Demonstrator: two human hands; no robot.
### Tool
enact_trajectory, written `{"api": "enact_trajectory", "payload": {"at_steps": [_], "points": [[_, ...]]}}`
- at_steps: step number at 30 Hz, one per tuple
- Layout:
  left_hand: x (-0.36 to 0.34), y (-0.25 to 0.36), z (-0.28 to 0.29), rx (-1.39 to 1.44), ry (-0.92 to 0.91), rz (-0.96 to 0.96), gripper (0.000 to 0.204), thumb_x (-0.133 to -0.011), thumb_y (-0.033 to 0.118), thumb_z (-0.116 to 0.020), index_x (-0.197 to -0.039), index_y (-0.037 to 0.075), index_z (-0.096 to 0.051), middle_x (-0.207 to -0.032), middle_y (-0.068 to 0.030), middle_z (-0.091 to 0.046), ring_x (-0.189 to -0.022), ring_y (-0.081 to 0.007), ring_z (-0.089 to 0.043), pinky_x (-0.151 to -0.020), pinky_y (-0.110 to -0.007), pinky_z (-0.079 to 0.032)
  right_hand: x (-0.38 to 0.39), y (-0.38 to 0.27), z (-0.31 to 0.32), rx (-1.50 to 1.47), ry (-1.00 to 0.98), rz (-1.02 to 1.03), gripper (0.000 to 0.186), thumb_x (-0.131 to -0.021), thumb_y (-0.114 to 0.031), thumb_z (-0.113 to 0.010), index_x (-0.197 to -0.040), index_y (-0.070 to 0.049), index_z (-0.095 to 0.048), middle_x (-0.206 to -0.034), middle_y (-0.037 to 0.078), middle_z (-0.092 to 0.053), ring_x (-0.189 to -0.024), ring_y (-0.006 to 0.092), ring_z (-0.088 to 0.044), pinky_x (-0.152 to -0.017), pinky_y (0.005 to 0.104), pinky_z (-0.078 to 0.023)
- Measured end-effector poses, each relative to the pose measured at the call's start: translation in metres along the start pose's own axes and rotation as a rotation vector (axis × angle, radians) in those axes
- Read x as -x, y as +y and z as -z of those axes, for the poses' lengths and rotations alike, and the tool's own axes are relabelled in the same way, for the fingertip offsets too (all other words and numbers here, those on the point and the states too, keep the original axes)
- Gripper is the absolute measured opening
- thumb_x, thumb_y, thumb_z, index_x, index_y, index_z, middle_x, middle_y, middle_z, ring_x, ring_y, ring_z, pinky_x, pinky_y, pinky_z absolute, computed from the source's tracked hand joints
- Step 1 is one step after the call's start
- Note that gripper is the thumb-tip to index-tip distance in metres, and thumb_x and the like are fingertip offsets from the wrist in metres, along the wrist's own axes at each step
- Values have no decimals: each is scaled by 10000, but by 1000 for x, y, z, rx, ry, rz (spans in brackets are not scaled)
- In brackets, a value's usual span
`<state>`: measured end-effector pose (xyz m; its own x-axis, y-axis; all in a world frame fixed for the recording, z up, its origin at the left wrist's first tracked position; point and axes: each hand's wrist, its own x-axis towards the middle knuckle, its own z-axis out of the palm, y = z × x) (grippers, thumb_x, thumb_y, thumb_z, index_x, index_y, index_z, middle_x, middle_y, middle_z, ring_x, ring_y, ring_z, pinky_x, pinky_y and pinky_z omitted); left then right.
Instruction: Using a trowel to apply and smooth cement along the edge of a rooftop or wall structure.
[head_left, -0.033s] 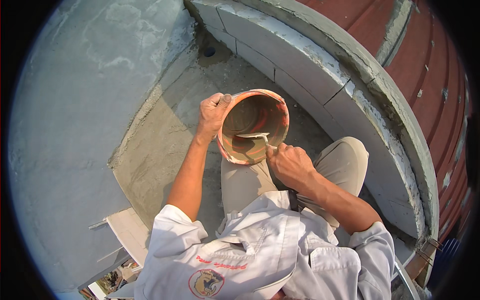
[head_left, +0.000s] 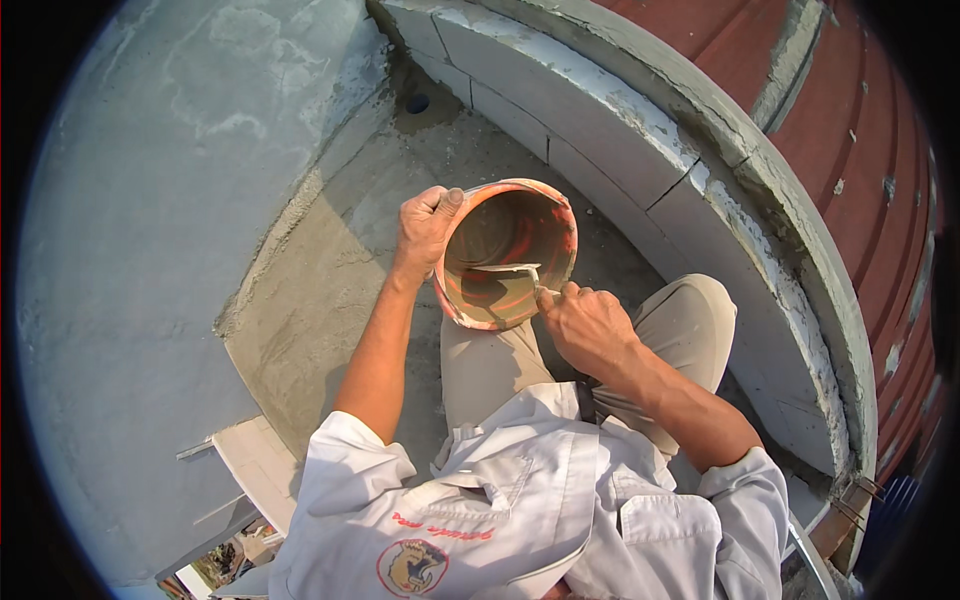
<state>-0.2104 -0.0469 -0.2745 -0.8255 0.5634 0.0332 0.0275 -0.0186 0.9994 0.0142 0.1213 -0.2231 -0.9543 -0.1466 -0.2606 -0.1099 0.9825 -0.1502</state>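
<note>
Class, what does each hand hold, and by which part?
The left hand holds the orange bucket by its rim; the right hand holds the trowel by its handle end, mostly hidden.

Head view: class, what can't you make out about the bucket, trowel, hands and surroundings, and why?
In the head view:
Handle of the trowel: mostly hidden inside the right hand.
Fingertips of the left hand, thumb aside: behind the bucket.
Outside of its base: hidden by the bucket itself.
Inside of the round hole: too small and dark.
Rest of the red sheeting: cut off by the fisheye edge.
</note>
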Motion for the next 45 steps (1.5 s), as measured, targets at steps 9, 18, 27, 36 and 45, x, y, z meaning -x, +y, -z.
{"api": "enact_trajectory", "payload": {"at_steps": [9, 18, 27, 36, 45], "points": [[11, 8, -38, -106, -2, -65, 403, -1027, 337, -681, -744, 65, -588, -698, 72, -532, -647, -21, -437, -540, -225, -373, -16, -16, -7, 165, -40, -71, 165, -882, -65, -582, -965, 68, -636, -754, 141, -667, -734, 259, -699, -621, 355, -570], [7, 2, -39, -80, 110, -104, 403, -1048, 321, -654, -745, 72, -559, -690, 81, -479, -640, -21, -387, -536, -229, -334, -17, 30, -24, -913, 65, -41, 366, -813, -81, -720, -1153, 48, -681, -776, 172, -693, -665, 247, -712, -566, 375, -553], [-1, -9, 8, 115, 427, 7, 372, -1069, 310, -616, -785, 76, -560, -723, 55, -505, -647, -34, -424, -559, -235, -352, 59, 57, 44, -1781, 29, -434, 425, -958, -250, -745, -1255, 36, -643, -751, 22, -627, -541, 75, -555, -450, 249, -426], [3, -9, 3, 113, 407, 65, 354, -1058, 299, -637, -790, 76, -571, -721, 58, -501, -650, -36, -423, -572, -234, -362, 96, 141, 65, -191, 690, -562, 508, -910, -135, -689, -1394, -43, -564, -1055, 228, -704, -915, 381, -709, -798, 448, -556], [2, -8, 2, 62, 383, 68, 363, -1054, 286, -645, -768, 75, -568, -715, 66, -494, -644, -33, -409, -566, -233, -350, 100, 163, 68, -16, 538, -713, 509, -915, -148, -697, -1408, -206, -586, -918, 150, -650, -839, 332, -695, -730, 460, -549]]}}
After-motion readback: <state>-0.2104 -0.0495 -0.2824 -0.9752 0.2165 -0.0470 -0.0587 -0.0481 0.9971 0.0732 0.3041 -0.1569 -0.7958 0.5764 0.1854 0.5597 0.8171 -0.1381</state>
